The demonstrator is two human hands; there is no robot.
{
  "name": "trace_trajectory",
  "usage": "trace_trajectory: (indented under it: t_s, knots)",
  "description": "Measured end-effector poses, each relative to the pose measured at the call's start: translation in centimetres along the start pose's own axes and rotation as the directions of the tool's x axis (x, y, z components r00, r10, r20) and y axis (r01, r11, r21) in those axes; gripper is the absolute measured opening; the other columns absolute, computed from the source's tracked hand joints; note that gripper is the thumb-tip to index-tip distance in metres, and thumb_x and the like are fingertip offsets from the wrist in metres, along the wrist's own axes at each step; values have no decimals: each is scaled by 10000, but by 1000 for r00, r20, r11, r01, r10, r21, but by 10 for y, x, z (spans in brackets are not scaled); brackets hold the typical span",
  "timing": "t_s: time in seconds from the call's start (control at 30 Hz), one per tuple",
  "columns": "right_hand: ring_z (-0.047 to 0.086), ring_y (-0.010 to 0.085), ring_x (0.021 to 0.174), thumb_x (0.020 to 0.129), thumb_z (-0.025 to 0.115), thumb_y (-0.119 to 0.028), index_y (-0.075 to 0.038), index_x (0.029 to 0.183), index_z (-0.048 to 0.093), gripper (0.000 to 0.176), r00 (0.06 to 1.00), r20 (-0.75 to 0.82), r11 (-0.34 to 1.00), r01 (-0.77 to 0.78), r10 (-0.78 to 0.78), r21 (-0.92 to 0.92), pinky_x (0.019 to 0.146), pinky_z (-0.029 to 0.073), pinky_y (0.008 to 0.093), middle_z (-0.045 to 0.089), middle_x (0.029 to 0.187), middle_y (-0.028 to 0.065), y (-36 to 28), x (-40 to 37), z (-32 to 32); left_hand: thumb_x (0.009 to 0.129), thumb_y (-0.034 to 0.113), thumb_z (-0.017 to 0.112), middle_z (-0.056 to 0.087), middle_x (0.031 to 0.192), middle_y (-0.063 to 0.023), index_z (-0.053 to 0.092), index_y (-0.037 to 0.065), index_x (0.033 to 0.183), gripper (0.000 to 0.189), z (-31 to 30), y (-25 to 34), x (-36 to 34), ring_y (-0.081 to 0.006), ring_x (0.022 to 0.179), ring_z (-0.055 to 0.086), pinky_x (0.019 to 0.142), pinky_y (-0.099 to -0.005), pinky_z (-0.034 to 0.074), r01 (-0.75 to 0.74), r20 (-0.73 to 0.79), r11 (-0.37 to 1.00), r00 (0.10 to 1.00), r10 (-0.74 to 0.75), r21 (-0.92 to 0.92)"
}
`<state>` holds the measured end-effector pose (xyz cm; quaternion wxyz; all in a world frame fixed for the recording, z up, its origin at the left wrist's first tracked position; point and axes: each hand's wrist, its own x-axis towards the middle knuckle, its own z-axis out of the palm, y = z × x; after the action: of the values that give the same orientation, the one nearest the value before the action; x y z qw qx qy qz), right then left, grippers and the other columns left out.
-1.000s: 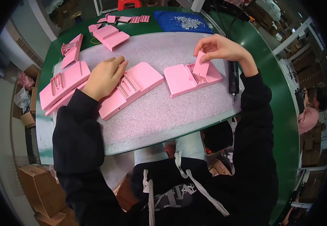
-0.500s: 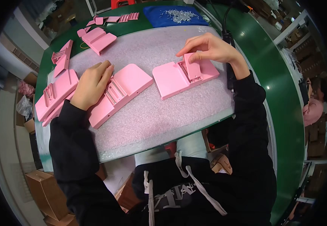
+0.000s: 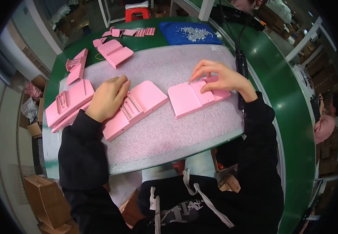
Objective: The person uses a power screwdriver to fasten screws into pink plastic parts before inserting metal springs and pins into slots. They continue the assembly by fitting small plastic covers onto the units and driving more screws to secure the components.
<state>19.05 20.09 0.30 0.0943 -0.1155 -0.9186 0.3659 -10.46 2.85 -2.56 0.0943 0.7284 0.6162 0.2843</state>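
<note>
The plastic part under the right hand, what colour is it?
The part is pink; head view.

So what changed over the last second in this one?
The right hand swung the small pink cover plate down from standing on edge to lying flat in the right pink housing. It now presses on the plate rather than pinching it. The left hand stayed resting on the middle pink housing, and the electric screwdriver did not move.
</note>
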Motion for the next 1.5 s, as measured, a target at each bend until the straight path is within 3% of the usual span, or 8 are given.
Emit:
trace_trajectory:
  t_s: [0.27,0.5,0.6,0.93,1.13,1.2,1.27,1.5]
  knots:
    - [578,186,848,757,678,-303,-82,1018,636,345,918,343,953,-101,199,-284,748,453,299,627,943,78,8,96,-49,931,242,391,509,686,-218,484,-50,777,343,11,10,0,-349,625,483,616,-404,374,103,42,946,995,-94,-309]
    - [574,312,925,779,640,-357,0,1062,589,457,954,-295,785,-142,-54,-603,805,452,362,595,985,185,115,247,-32,917,268,428,617,825,-120,596,-71,933,379,10,1,-2,-168,759,553,730,-281,433,281,248,758,955,-162,-589]
    - [539,375,997,749,665,-389,26,1030,576,509,972,-213,734,-213,95,-645,854,438,399,566,1034,232,121,264,-18,905,272,444,622,824,-122,598,-63,938,370,12,-3,-3,-178,764,571,732,-284,438,244,227,780,965,-135,-576]
    - [621,354,767,685,651,-97,16,794,609,163,968,-110,414,-6,-227,-910,691,513,409,629,791,192,105,256,2,923,242,432,572,843,-50,588,-55,982,341,6,4,-2,-111,780,496,733,-238,411,293,298,740,946,-130,-605]
    - [644,281,731,676,664,-94,58,849,598,239,908,-374,767,-101,-189,-634,667,514,337,633,756,194,62,241,-17,924,229,449,590,868,-61,568,-39,1007,304,12,-8,0,-108,758,523,706,-238,434,266,221,751,962,-162,-605]
    - [639,135,719,705,672,-119,54,953,617,308,960,-273,969,-129,69,-209,642,504,256,663,782,107,24,227,-26,921,213,461,595,882,-69,546,-32,1036,284,13,-6,0,-107,745,536,691,-242,447,305,148,707,950,-276,-638]
    - [648,150,738,757,644,-98,62,942,623,245,998,-37,972,-38,48,230,682,512,248,655,833,108,-8,203,-25,918,201,482,599,914,-95,494,-30,1097,293,13,-5,2,-127,775,577,718,-259,470,214,-1,639,948,-319,-739]
    - [626,141,775,814,608,-112,43,994,558,242,998,9,950,-57,57,306,702,491,247,629,829,91,-77,128,7,910,213,528,583,966,-100,510,-29,1054,283,-3,11,2,-161,903,594,822,-278,458,-26,-133,450,969,-207,-893]
